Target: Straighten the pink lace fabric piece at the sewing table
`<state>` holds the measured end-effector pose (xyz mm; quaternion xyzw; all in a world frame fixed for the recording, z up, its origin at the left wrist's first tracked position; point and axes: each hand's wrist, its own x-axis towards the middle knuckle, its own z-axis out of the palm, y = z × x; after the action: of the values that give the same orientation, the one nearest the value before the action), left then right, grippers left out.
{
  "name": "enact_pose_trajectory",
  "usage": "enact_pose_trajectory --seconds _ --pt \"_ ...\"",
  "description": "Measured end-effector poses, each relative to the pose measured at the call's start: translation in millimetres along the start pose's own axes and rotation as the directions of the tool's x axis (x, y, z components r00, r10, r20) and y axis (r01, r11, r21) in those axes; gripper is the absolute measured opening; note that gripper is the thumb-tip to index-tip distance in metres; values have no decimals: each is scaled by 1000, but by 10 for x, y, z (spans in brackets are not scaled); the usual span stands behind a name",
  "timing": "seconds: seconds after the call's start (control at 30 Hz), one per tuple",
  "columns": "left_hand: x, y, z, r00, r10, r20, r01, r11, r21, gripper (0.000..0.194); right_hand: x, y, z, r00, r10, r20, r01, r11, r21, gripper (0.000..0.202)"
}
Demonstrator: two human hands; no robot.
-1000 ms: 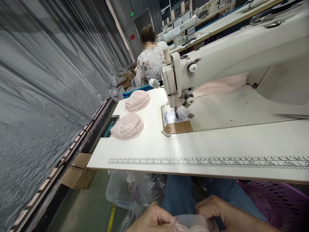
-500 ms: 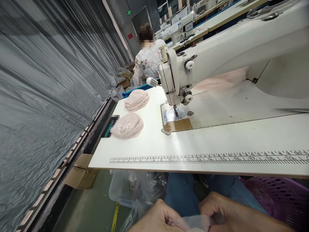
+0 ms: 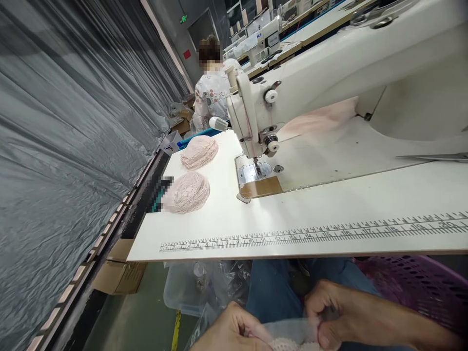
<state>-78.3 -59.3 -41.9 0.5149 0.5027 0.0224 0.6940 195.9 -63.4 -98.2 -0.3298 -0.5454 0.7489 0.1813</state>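
Note:
Below the table's front edge, over my lap, my left hand (image 3: 234, 331) and my right hand (image 3: 336, 312) both pinch a small piece of sheer pale fabric with a lace edge (image 3: 288, 336). The piece stretches between my fingers at the bottom of the view and is partly cut off. On the white table (image 3: 329, 214) stands a cream sewing machine (image 3: 310, 92) with its needle plate (image 3: 256, 173) bare. Two stacks of pink lace pieces lie at the table's left: a near stack (image 3: 187, 192) and a far stack (image 3: 199, 151).
A printed ruler (image 3: 314, 234) runs along the table's front edge. A purple basket (image 3: 413, 287) sits under the table at right, a clear bin (image 3: 183, 292) with plastic bags and cardboard boxes (image 3: 117, 268) at left. Grey plastic sheeting (image 3: 73, 122) lines the left. Another person (image 3: 210, 87) sits ahead.
The view has shifted slightly, so the table and machine sit a little left and higher. My hands have risen further into view, still working the sheer piece between the fingers.

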Motion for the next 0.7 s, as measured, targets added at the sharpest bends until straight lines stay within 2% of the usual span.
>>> enact_pose_trajectory --seconds 0.33,0.43,0.5,0.6,0.7 --pt "89 -300 -76 1000 19 -9 -19 997 -77 64 -43 -59 -2 995 -74 66 77 996 -49 63" --pt "71 -298 -86 1000 2 -8 -2 997 -76 64 -31 -38 52 999 -24 36 26 998 -65 62" --pt "45 -309 -113 999 -27 -24 26 998 -63 61 -15 -10 100 1000 -5 -24 3 996 -88 58" --pt "14 -395 -185 992 -99 -75 96 995 -37 57 7 17 156 992 -20 -121 4 992 -127 49" --pt "7 -502 -249 981 -141 -135 141 990 -8 53 31 15 164 990 -40 -135 22 991 -132 48"
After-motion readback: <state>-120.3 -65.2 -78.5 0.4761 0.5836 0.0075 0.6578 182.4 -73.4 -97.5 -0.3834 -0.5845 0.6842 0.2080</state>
